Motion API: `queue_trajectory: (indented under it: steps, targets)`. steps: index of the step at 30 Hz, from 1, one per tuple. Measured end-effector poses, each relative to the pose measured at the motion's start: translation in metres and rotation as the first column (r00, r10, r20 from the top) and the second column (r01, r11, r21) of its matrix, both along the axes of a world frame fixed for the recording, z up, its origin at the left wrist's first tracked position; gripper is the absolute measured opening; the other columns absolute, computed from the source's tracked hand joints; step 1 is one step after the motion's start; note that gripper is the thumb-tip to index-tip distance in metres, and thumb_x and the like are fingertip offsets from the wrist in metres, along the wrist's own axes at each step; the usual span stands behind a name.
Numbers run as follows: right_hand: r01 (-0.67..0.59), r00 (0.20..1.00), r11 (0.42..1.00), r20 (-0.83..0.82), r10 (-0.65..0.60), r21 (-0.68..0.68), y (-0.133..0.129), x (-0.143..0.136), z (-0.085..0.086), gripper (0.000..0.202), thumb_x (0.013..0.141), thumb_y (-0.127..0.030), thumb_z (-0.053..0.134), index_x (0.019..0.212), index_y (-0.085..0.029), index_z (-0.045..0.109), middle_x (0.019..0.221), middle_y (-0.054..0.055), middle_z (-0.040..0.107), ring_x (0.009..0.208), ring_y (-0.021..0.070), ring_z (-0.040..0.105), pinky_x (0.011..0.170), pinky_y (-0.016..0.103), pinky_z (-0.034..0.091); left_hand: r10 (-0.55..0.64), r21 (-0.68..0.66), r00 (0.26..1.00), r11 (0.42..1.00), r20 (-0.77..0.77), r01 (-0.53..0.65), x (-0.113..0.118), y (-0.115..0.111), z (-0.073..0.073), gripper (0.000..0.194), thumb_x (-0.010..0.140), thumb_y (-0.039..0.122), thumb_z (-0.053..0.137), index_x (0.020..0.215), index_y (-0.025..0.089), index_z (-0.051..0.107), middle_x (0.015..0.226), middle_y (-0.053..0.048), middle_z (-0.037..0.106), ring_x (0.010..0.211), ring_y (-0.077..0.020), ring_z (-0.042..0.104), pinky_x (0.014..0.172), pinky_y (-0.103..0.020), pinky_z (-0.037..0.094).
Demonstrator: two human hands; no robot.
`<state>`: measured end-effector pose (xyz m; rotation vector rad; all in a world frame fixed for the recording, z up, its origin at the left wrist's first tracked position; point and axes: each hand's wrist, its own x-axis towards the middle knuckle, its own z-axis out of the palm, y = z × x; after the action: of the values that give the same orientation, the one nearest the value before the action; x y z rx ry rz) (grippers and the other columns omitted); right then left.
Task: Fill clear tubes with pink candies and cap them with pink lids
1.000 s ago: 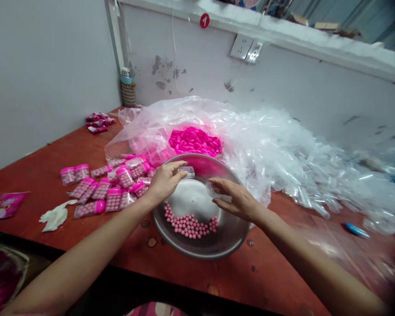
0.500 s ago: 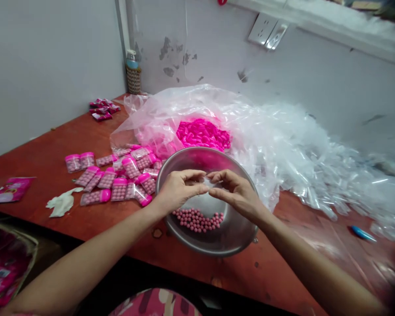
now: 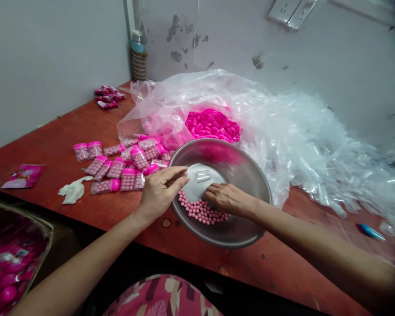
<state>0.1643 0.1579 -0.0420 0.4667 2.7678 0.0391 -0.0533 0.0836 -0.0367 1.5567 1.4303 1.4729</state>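
A metal bowl [image 3: 261, 188] holds small pink balls [image 3: 200, 211] and a small clear container [image 3: 203, 176], which lies on the bowl's bottom. Over the bowl's left rim is my left hand [image 3: 163, 188], its thumb and fingers a little apart, with nothing visible between them. My right hand [image 3: 227, 198] is down inside the bowl at the edge of the balls. Its fingers are curled together and its fingertips are hidden, so what they hold cannot be made out.
Filled bottles with pink caps [image 3: 128, 179] lie left of the bowl. Behind it are bright pink caps [image 3: 212, 125] in a plastic bag [image 3: 250, 96]. Many clear containers [image 3: 329, 162] spread rightward. A white scrap [image 3: 73, 191], pink packet [image 3: 24, 176] and blue object [image 3: 371, 231] also lie there.
My hands, earlier together over the bowl around something clear, have separated. The right one has lowered to the balls; the clear container now lies in the bowl. The view has shifted.
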Motion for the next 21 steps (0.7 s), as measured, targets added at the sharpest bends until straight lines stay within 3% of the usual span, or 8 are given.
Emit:
queue_trajectory:
  steps: [8, 11, 13, 15, 17, 19, 21]
  targets:
    - [-0.084, 0.992, 0.991, -0.106, 0.073, -0.106, -0.012, -0.032, -0.014, 0.018, 0.090, -0.013, 0.036, 0.090, -0.013, 0.054, 0.084, 0.008, 0.058, 0.079, 0.0162, 0.053, 0.070, 0.029, 0.043, 0.011, 0.047, 1.000, 0.999, 0.000, -0.011, 0.004, -0.002, -0.005, 0.020, 0.082, 0.025, 0.059, 0.098, 0.018, 0.066, 0.093, -0.005, 0.070, 0.086, -0.0172, 0.064, 0.081, -0.028, 0.051]
    - [-0.036, 0.986, 0.967, -0.169, -0.007, -0.251, -0.014, -0.037, -0.015, 0.015, 0.086, -0.014, 0.043, 0.095, -0.013, 0.055, 0.089, 0.008, 0.058, 0.080, 0.0166, 0.054, 0.071, 0.030, 0.044, 0.009, 0.053, 1.000, 0.999, -0.005, -0.009, 0.003, -0.002, -0.005, 0.018, 0.082, 0.024, 0.059, 0.097, 0.017, 0.067, 0.093, -0.005, 0.070, 0.086, -0.0171, 0.064, 0.080, -0.028, 0.051]
    - [0.033, 0.966, 0.902, -0.218, -0.139, -0.430, -0.013, -0.036, -0.012, 0.020, 0.081, -0.018, 0.053, 0.101, -0.014, 0.054, 0.094, 0.008, 0.058, 0.082, 0.0167, 0.055, 0.074, 0.031, 0.046, 0.002, 0.051, 1.000, 0.999, -0.005, -0.002, 0.002, -0.002, -0.005, 0.018, 0.082, 0.024, 0.059, 0.097, 0.017, 0.067, 0.092, -0.005, 0.070, 0.085, -0.0167, 0.064, 0.080, -0.028, 0.050]
    - [0.105, 0.899, 0.747, -0.258, -0.353, -0.656, -0.013, -0.032, -0.006, 0.030, 0.076, -0.021, 0.060, 0.105, -0.015, 0.054, 0.098, 0.007, 0.059, 0.086, 0.0168, 0.056, 0.076, 0.031, 0.047, -0.006, 0.033, 1.000, 0.999, -0.001, 0.006, 0.002, -0.002, -0.004, 0.020, 0.081, 0.025, 0.059, 0.098, 0.017, 0.067, 0.093, -0.005, 0.069, 0.086, -0.0167, 0.064, 0.080, -0.027, 0.050]
    - [0.108, 0.774, 0.495, -0.240, -0.586, -0.862, -0.014, -0.027, 0.003, 0.033, 0.073, -0.022, 0.063, 0.104, -0.017, 0.053, 0.097, 0.005, 0.059, 0.088, 0.0160, 0.057, 0.076, 0.030, 0.049, -0.025, -0.011, 0.999, 1.000, 0.020, 0.025, 0.002, -0.001, -0.001, 0.022, 0.081, 0.025, 0.059, 0.100, 0.016, 0.066, 0.096, -0.006, 0.069, 0.087, -0.0172, 0.064, 0.080, -0.028, 0.051]
    - [0.026, 0.633, 0.237, -0.167, -0.755, -0.971, -0.016, -0.022, 0.014, 0.036, 0.071, -0.022, 0.066, 0.104, -0.018, 0.052, 0.097, 0.003, 0.058, 0.089, 0.0152, 0.058, 0.077, 0.030, 0.050, -0.077, -0.083, 0.995, 0.993, 0.067, 0.083, 0.005, -0.001, 0.004, 0.030, 0.079, 0.025, 0.060, 0.107, 0.015, 0.063, 0.103, -0.008, 0.067, 0.091, -0.0186, 0.064, 0.080, -0.029, 0.051]
    - [-0.073, 0.517, 0.072, -0.100, -0.850, -0.995, -0.021, -0.017, 0.024, 0.041, 0.069, -0.021, 0.068, 0.106, -0.019, 0.051, 0.098, 0.003, 0.059, 0.090, 0.0151, 0.058, 0.081, 0.032, 0.051, -0.175, -0.163, 0.979, 0.968, 0.100, 0.190, 0.011, -0.002, 0.010, 0.040, 0.077, 0.026, 0.062, 0.115, 0.016, 0.058, 0.109, -0.009, 0.065, 0.094, -0.0206, 0.063, 0.080, -0.030, 0.052]
